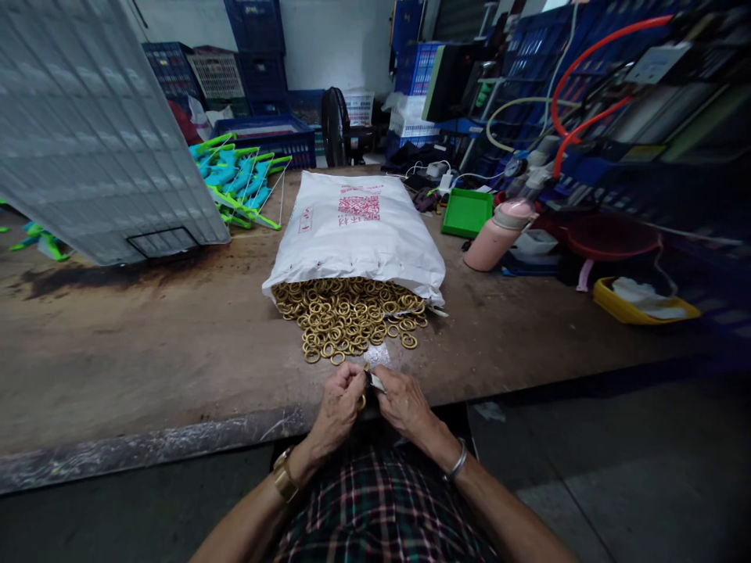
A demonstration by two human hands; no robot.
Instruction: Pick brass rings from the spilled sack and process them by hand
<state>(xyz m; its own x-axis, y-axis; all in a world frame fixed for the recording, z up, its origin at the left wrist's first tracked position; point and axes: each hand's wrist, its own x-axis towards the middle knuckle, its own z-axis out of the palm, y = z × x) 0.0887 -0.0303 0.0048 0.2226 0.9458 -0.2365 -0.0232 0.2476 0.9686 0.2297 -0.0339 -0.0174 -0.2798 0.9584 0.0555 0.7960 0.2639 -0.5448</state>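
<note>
A white sack [355, 227] lies on the brown worktable [146, 344], its mouth toward me, with a heap of brass rings [346, 317] spilling out. At the table's near edge my left hand [340, 407] pinches a brass ring [362, 402]. My right hand [404, 403] meets it fingertip to fingertip and holds a small dark and silver clip [374, 381]. A small clear plastic bag [377, 356] lies just beyond my fingers.
A large grey ribbed panel [94, 125] leans at the left. Green and blue plastic hangers [240, 184] lie behind it. A green tray [468, 212], a pink bottle [498, 234], a yellow tray [639, 305] and hoses crowd the right. Blue crates [264, 62] stand at the back.
</note>
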